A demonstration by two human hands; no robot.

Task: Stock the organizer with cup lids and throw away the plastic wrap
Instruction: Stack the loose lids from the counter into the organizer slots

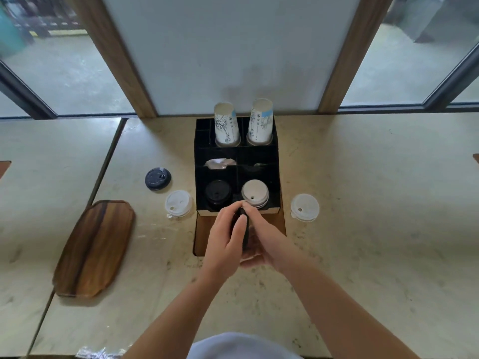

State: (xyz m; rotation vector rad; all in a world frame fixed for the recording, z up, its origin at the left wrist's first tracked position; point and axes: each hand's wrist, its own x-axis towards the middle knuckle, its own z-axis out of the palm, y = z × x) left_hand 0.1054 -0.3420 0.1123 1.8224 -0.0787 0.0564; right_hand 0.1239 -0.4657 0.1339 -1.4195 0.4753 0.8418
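Observation:
A black organizer [274, 161] stands at the table's middle. Its front left compartment holds black lids [218, 194] and its front right one white lids [255, 194]. Just in front of it, my left hand [224, 235] and my right hand [261, 239] together hold a stack of black lids [244, 229] on its side, fingers curled round it. Loose on the table lie a black lid [157, 178], a white lid [178, 204] to the left and another white lid [304, 207] to the right. Crumpled plastic wrap [99, 352] lies at the table's near edge.
Two stacks of upturned paper cups [226, 125] [260, 123] stand in the organizer's back compartments, and packets [220, 163] lie in a middle one. A wooden tray [94, 248] rests at the left. A rectangular wooden opening [199, 237] in the tabletop lies beneath my hands.

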